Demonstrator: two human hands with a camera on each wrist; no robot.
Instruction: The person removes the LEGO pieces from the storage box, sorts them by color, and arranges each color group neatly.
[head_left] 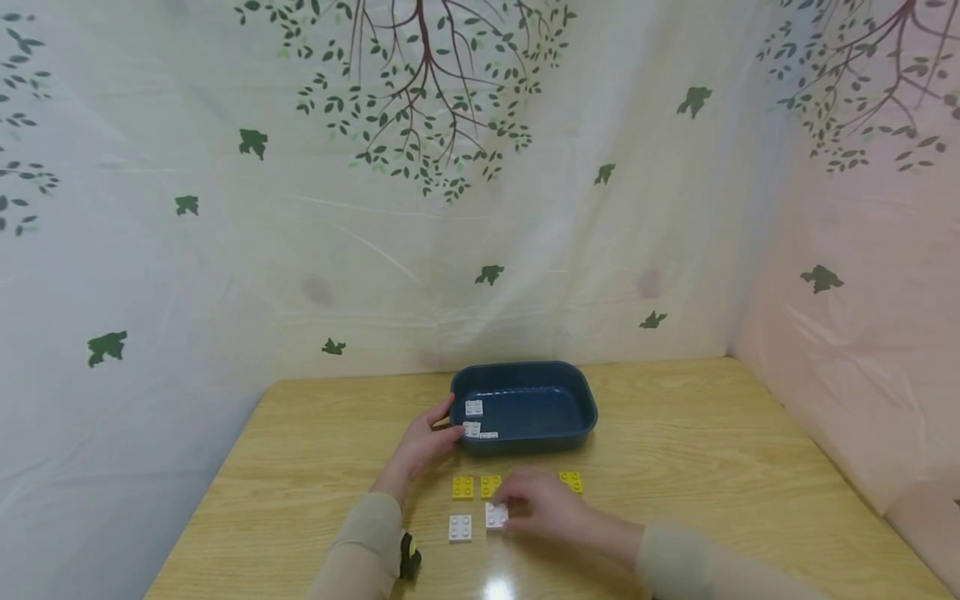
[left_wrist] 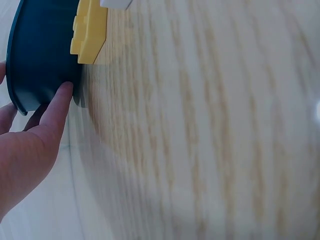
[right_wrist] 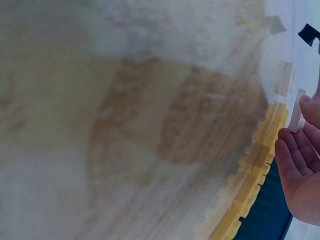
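A dark blue rectangular tray [head_left: 525, 447] stands near the table's far edge, with 3 white building bricks at its left inside. My left hand [head_left: 427, 446] grips its near left corner, with the thumb [left_wrist: 59, 107] against the wall. In front of the tray, my right hand [head_left: 543, 504] pinches a white building brick [head_left: 496, 517] between thumb and fingers. This brick [right_wrist: 297, 112] also shows in the right wrist view. Beside it on the table lies another white brick [head_left: 461, 528]. A row of yellow bricks [head_left: 462, 487] lies behind, partly hidden by my right hand.
The wooden table [head_left: 720, 467] reaches a pale curtain [head_left: 405, 275] printed with leaves and birds at the back. Near my left wrist is a small black and yellow object [head_left: 409, 557], its kind unclear.
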